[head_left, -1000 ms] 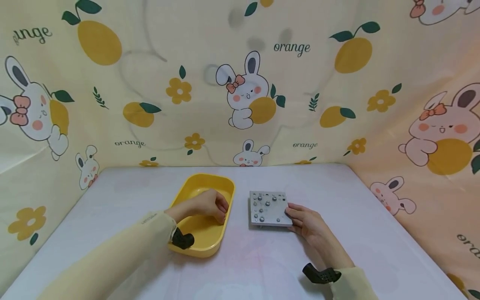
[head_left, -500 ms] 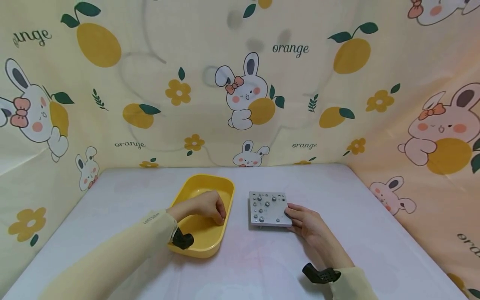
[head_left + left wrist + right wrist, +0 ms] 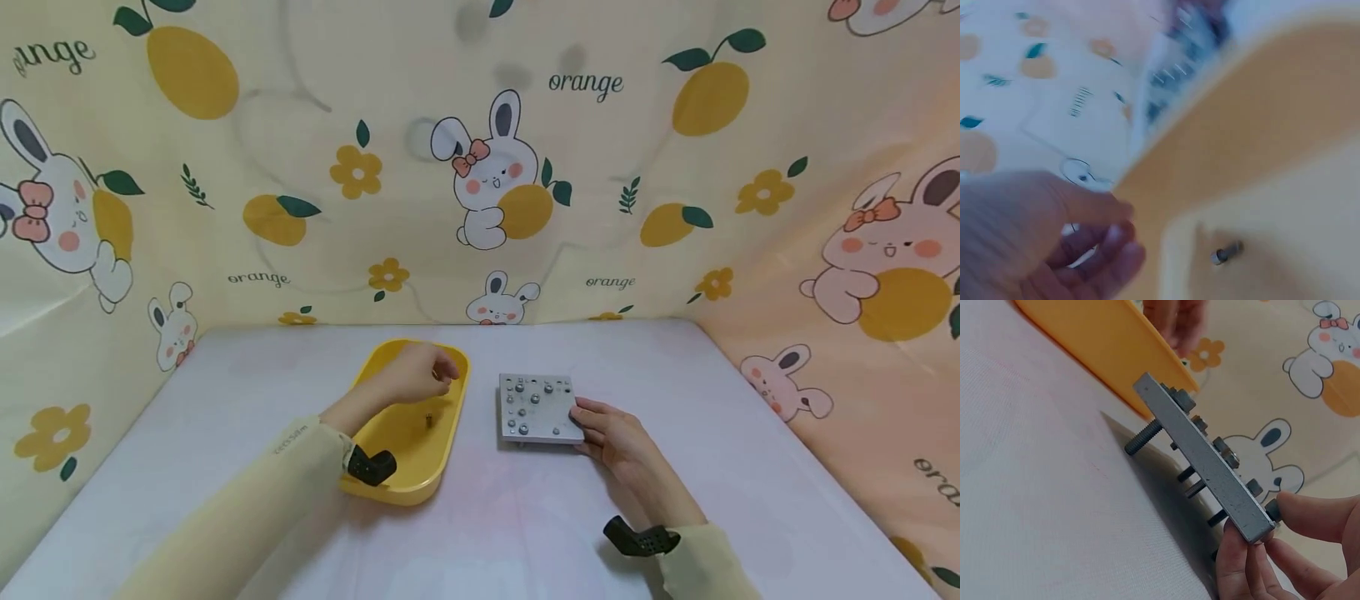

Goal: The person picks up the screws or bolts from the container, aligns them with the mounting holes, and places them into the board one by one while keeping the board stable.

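Observation:
My right hand (image 3: 618,446) grips the right edge of a square metal plate (image 3: 546,414), thumb on top and fingers beneath. Several bolts stand in the plate; in the right wrist view their threaded shanks, such as the longest bolt (image 3: 1143,437), stick out below it, over the table. Over the far part of a yellow tray (image 3: 438,450) is my left hand (image 3: 417,373), its fingers loosely bent. Nothing shows between those fingers (image 3: 1125,265) in the left wrist view. A small socket-head screw (image 3: 1227,252) is in the tray, apart from the hand.
The white table (image 3: 517,533) carries the tray left of the plate. Patterned cloth (image 3: 360,242) hangs behind the table and along both sides. A black wrist camera (image 3: 641,537) sits on the right wrist, another black camera (image 3: 372,467) on the left.
My left hand has risen from the tray's right side toward its far end, and a small screw shows in the tray where the hand was. My right hand and the plate stay put.

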Motion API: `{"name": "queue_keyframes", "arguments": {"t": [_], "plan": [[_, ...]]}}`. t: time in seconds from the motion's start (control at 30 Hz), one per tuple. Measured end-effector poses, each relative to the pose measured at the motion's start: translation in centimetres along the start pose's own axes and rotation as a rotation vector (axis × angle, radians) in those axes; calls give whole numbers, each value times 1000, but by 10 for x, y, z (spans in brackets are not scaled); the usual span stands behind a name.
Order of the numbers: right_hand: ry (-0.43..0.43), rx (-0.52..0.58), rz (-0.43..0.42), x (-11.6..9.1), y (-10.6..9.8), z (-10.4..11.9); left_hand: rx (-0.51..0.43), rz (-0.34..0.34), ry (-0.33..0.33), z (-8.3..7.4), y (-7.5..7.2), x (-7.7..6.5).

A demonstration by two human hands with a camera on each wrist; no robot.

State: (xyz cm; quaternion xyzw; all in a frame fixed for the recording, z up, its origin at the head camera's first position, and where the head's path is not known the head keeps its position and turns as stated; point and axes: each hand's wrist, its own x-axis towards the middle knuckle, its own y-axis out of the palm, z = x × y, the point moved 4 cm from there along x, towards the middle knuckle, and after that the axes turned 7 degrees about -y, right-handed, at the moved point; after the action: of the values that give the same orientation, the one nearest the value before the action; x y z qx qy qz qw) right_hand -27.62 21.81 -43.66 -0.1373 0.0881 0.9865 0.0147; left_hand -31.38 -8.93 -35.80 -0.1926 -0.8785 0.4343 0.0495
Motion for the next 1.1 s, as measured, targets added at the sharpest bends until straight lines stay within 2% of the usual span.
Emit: {"name": "queue_keyframes", "arguments": {"t": [0.07,0.1,0.2,0.3,0.4,0.53,0.63,0.73,0.8,0.87,0.93,1.03,1.1], "plan": [[-1,9,5,0,0,1,115,17,12,0,1,1],[3,13,6,0,0,1,131,41,-8,2,1,0],[4,14,20,0,1,2,90,111,-121,14,3,-5],[-6,8,30,0,1,3,51,125,-243,24,3,-11],[-15,11,37,-1,1,5,61,138,-300,30,5,-16],[-8,12,46,-2,0,5,110,201,-268,32,10,-19],[-9,14,45,-2,0,5,132,238,-203,30,14,-18],[-19,9,40,-2,-1,4,121,283,-146,27,18,-19],[-22,1,33,-1,-1,3,117,296,-131,27,20,-20],[-20,-8,29,-1,-1,2,90,294,-161,29,20,-22],[-15,-9,29,-1,0,1,26,281,-221,34,20,-24],[-9,-7,22,0,-1,1,-153,303,-285,39,21,-30],[-9,-8,21,0,-1,1,-293,358,-275,40,24,-32]]}}
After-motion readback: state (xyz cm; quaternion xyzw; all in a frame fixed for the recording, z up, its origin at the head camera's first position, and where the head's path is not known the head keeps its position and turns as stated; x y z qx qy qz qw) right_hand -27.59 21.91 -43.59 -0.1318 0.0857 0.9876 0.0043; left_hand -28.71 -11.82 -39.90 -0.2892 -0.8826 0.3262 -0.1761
